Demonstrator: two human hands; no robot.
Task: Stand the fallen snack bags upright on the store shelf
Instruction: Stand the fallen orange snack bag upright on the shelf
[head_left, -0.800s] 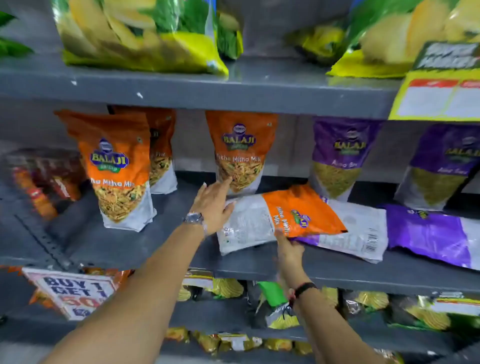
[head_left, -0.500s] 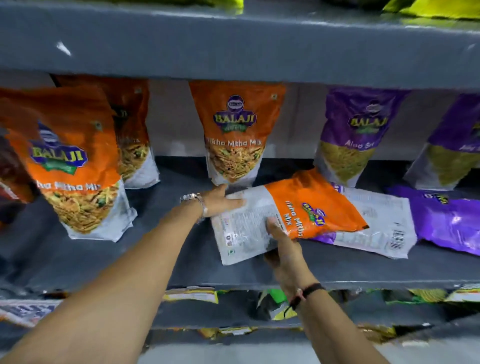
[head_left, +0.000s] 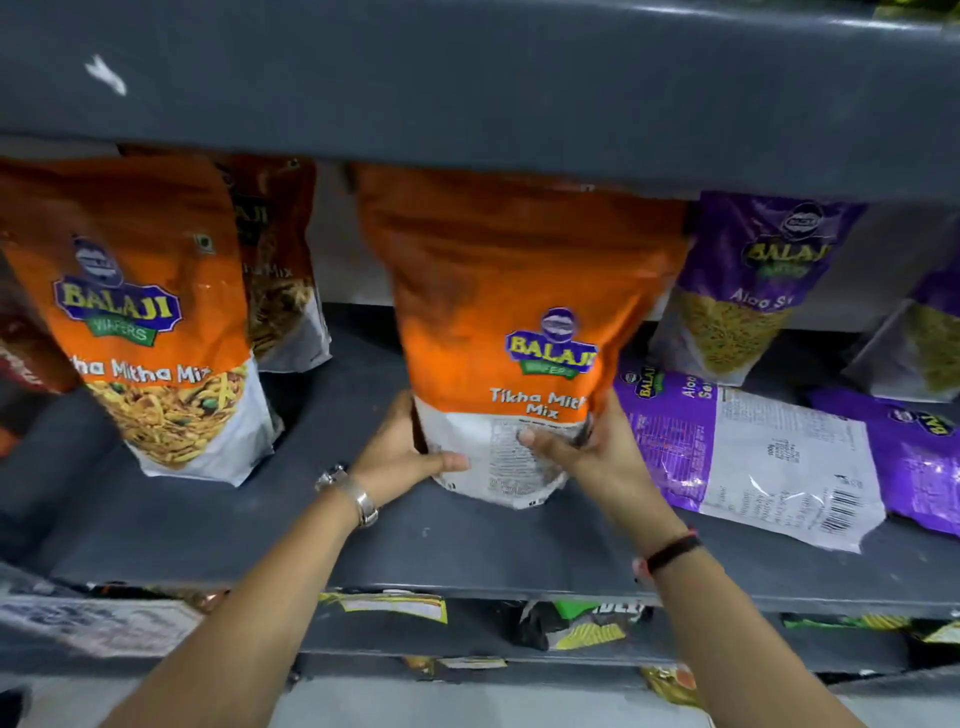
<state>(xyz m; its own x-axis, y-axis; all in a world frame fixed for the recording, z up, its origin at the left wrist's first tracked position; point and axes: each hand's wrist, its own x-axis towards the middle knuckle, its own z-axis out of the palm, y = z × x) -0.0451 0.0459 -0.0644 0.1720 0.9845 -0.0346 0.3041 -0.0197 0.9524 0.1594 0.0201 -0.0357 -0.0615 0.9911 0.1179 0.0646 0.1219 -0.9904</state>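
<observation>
Both hands, left hand and right hand, have fingers wrapped around the orange snack bag's bottom, mid-shelf near the front edge. Looks light, crinkly, slippery; low grip seems smart.

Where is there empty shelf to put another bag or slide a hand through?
Bare shelf lies between the left standing orange bag and the orange bag in both hands, plus the front strip. Right is crowded: fallen purple bags lie before standing purple ones.
</observation>
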